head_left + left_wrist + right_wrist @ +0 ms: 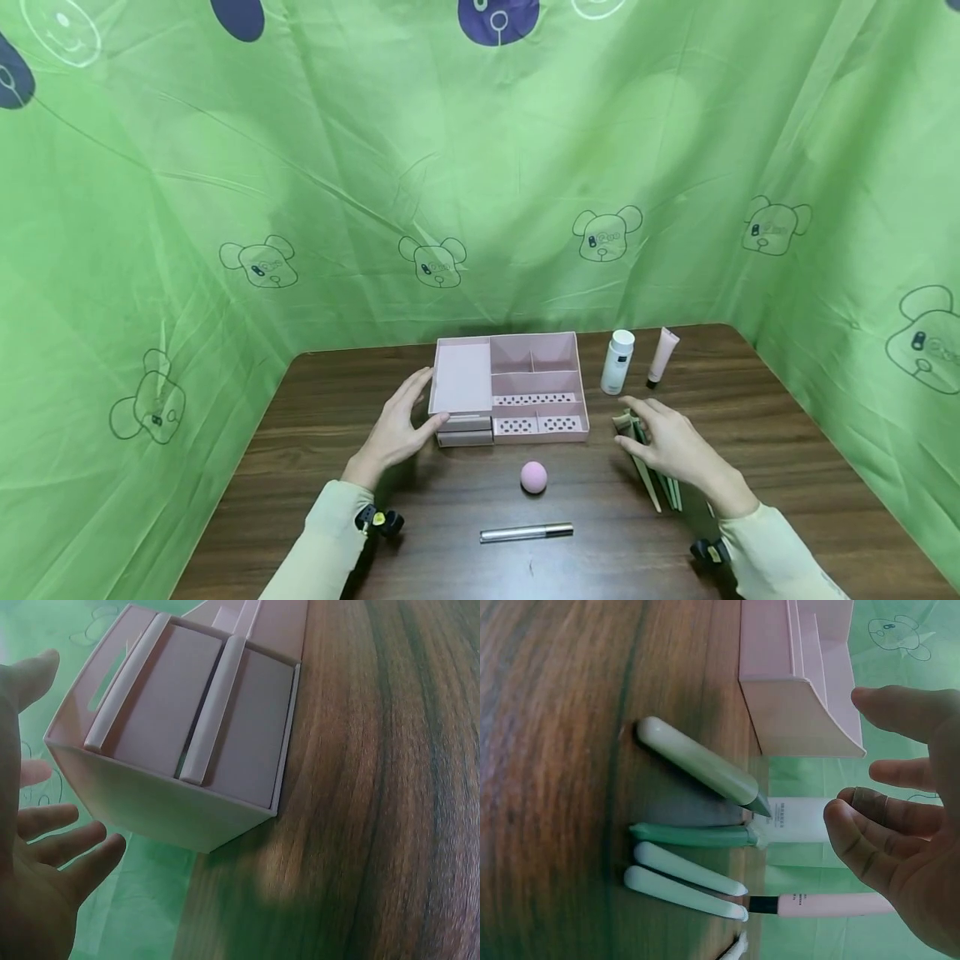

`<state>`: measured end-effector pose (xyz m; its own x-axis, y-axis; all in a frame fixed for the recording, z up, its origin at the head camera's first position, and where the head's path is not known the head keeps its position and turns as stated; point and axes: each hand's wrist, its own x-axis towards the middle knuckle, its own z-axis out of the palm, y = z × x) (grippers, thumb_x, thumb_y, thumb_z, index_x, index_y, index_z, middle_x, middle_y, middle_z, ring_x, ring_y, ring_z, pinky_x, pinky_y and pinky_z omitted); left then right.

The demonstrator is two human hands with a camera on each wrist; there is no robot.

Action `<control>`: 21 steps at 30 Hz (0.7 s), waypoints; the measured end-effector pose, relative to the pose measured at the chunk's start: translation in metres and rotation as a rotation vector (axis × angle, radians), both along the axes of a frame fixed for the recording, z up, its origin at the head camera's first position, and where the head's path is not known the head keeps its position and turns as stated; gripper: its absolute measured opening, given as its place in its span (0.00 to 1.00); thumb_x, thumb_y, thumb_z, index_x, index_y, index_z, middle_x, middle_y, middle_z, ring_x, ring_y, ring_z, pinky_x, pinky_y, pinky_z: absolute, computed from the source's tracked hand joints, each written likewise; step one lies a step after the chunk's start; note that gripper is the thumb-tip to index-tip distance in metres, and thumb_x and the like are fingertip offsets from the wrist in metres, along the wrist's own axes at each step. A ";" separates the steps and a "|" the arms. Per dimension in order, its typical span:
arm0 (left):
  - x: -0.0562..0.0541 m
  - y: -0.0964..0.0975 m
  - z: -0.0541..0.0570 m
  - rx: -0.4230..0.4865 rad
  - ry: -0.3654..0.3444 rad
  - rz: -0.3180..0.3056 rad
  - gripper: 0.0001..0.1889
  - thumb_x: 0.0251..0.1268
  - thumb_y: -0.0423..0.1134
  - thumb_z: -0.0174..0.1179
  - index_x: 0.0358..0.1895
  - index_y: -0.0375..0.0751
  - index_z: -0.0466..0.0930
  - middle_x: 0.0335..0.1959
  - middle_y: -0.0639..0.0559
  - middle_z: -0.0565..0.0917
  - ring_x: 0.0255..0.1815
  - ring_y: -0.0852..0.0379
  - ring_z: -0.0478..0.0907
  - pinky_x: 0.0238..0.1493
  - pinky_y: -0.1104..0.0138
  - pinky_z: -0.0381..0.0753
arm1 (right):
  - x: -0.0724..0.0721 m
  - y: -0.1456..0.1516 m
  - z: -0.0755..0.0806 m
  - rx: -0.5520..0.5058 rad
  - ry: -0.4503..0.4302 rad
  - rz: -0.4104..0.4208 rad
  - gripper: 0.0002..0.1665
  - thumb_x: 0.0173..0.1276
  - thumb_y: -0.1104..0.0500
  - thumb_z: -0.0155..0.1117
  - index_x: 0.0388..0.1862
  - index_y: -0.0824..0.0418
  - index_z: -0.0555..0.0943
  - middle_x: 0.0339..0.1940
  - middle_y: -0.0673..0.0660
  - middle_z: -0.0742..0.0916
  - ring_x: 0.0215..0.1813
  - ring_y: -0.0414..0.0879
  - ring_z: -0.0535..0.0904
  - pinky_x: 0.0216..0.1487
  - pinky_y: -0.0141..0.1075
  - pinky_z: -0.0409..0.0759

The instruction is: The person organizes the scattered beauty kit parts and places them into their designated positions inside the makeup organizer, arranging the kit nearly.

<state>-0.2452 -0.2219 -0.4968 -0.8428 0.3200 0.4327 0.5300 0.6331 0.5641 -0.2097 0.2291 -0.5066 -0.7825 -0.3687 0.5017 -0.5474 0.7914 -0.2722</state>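
A pale pink desk organizer [461,375] with two small drawers [169,690] stands at the table's middle. Beside its left wall is my left hand [393,432], fingers spread and holding nothing; the left wrist view has a gap between fingers and box. My right hand [678,447] hovers over several slim green brushes [647,479] lying side by side, their handles toward me. Nothing is between its loosely bent fingers [907,712]. In the right wrist view a thicker light-green handle [697,757] lies apart from the thinner ones [682,891].
Behind the brushes are a white bottle [617,364] and a pink tube [663,357] with a black cap, both upright. A pink ball [533,477] sits before the organizer, and a silver pen-like tube [525,533] lies nearer. Green cloth [510,183] hangs around the wooden table [300,467].
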 end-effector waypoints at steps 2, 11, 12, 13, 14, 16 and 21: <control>0.000 0.001 -0.001 0.005 0.007 0.004 0.39 0.62 0.50 0.66 0.73 0.40 0.62 0.73 0.44 0.65 0.71 0.46 0.65 0.63 0.56 0.78 | 0.000 0.000 -0.001 -0.002 0.000 0.001 0.34 0.51 0.53 0.78 0.56 0.63 0.79 0.26 0.47 0.75 0.25 0.33 0.66 0.22 0.31 0.70; -0.003 0.006 -0.006 -0.008 0.038 0.064 0.37 0.62 0.54 0.64 0.71 0.43 0.66 0.71 0.47 0.70 0.68 0.47 0.70 0.66 0.51 0.75 | -0.002 0.001 -0.009 0.010 -0.023 0.002 0.33 0.51 0.54 0.78 0.55 0.62 0.79 0.25 0.50 0.77 0.23 0.32 0.67 0.22 0.30 0.70; -0.003 0.006 -0.007 -0.004 0.036 0.069 0.37 0.62 0.55 0.64 0.71 0.43 0.66 0.70 0.47 0.70 0.68 0.47 0.70 0.66 0.51 0.75 | -0.002 0.000 -0.010 0.010 -0.028 0.001 0.33 0.51 0.54 0.78 0.55 0.62 0.79 0.25 0.50 0.78 0.23 0.32 0.68 0.22 0.30 0.71; -0.004 0.007 -0.007 0.003 0.036 0.073 0.37 0.62 0.55 0.64 0.71 0.43 0.66 0.70 0.47 0.70 0.68 0.47 0.70 0.66 0.50 0.75 | -0.003 0.001 -0.010 0.011 -0.030 -0.001 0.33 0.51 0.54 0.78 0.55 0.63 0.79 0.25 0.51 0.78 0.24 0.33 0.69 0.22 0.31 0.72; -0.005 0.007 -0.008 0.009 0.037 0.077 0.37 0.62 0.55 0.64 0.71 0.43 0.66 0.70 0.47 0.71 0.68 0.47 0.70 0.67 0.50 0.74 | -0.003 0.001 -0.011 0.009 -0.036 -0.003 0.33 0.51 0.54 0.78 0.55 0.63 0.79 0.26 0.51 0.79 0.24 0.34 0.70 0.23 0.31 0.72; -0.006 0.008 -0.008 0.022 0.037 0.084 0.37 0.62 0.55 0.64 0.71 0.43 0.66 0.69 0.47 0.72 0.68 0.46 0.70 0.66 0.49 0.75 | -0.003 0.000 -0.012 0.009 -0.048 -0.005 0.33 0.52 0.54 0.78 0.55 0.64 0.80 0.28 0.53 0.80 0.25 0.37 0.73 0.24 0.33 0.74; -0.007 0.009 -0.011 0.064 0.018 0.080 0.36 0.62 0.52 0.65 0.70 0.41 0.67 0.68 0.45 0.73 0.67 0.45 0.70 0.62 0.48 0.78 | -0.002 0.001 -0.018 0.010 -0.069 -0.002 0.31 0.52 0.54 0.78 0.54 0.64 0.80 0.34 0.58 0.85 0.27 0.42 0.78 0.26 0.34 0.76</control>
<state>-0.2523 -0.2127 -0.5079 -0.8565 0.2229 0.4655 0.4895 0.6368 0.5957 -0.2114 0.2302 -0.5243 -0.8159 -0.3716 0.4429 -0.5258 0.7955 -0.3012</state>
